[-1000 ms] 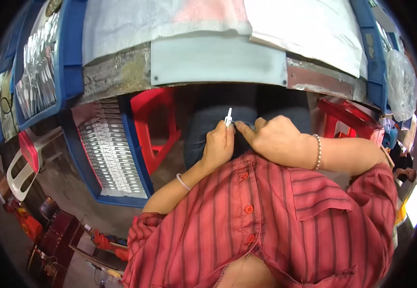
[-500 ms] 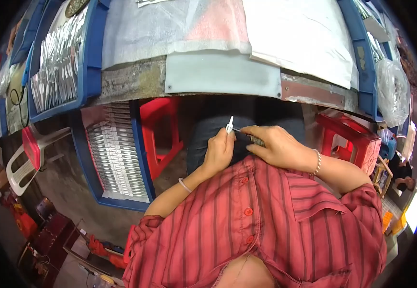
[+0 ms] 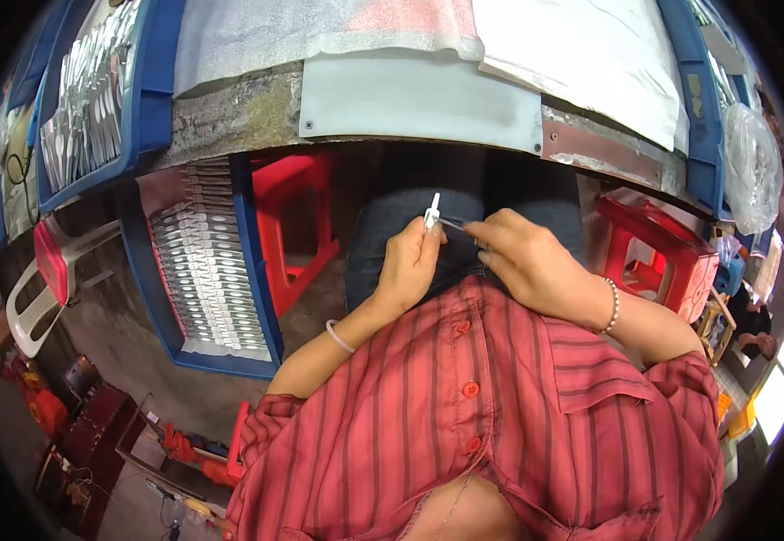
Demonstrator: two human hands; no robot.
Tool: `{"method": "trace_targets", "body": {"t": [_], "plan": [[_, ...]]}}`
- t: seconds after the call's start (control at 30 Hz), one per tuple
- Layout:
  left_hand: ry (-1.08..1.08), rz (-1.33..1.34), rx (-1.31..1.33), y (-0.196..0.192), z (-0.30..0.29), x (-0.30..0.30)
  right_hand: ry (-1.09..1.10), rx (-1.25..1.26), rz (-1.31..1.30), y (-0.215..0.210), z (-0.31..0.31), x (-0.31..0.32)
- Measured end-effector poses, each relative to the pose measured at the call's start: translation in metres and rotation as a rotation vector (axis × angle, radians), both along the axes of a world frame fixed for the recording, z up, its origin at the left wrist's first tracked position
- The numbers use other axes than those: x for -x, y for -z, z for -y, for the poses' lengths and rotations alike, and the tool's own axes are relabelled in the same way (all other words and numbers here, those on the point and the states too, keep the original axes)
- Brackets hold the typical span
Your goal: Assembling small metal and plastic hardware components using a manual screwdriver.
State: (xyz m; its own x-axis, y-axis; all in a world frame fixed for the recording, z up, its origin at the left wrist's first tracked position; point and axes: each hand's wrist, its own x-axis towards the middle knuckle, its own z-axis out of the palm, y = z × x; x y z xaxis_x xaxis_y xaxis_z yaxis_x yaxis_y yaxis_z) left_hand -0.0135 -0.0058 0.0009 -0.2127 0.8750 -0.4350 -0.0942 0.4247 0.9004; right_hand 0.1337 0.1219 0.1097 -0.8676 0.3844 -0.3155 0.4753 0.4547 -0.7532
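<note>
Above my lap, my left hand (image 3: pixel 407 270) is closed, with the thumb and fingers pinching a small white pointed piece (image 3: pixel 434 206). Its narrow tip sticks up past the fingertips; its lower part is hidden in the grip. Just to the right, my right hand (image 3: pixel 536 266) is closed around a thin, rod-like metal tool (image 3: pixel 452 223). The rod reaches left to the white piece beside my left fingertips; whether it touches is too small to tell. Most of the tool's handle is covered by my fingers.
The worktable edge with a pale metal plate (image 3: pixel 410 101) lies ahead of my knees. Left of my legs, a blue crate (image 3: pixel 270 302) holds rows of silvery handled pieces. A blue tray (image 3: pixel 153 104) stands on the table. Red stools (image 3: pixel 324 257) (image 3: pixel 703 270) flank my legs.
The table edge and my hands sit higher in the picture. My right hand has turned and now covers the tool's dark handle, which showed before. My left hand keeps the white piece.
</note>
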Motion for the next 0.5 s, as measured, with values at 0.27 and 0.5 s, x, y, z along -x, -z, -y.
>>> {"method": "trace_targets", "body": {"t": [0.27, 0.5], "plan": [[0.055, -0.177, 0.0, -0.01, -0.006, 0.002, 0.667, 1.067, 0.295, -0.003, -0.023, 0.011], [0.047, -0.327, -0.162, 0.003, -0.004, -0.005, -0.338, -0.51, 0.126, 0.016, 0.01, 0.008]]}}
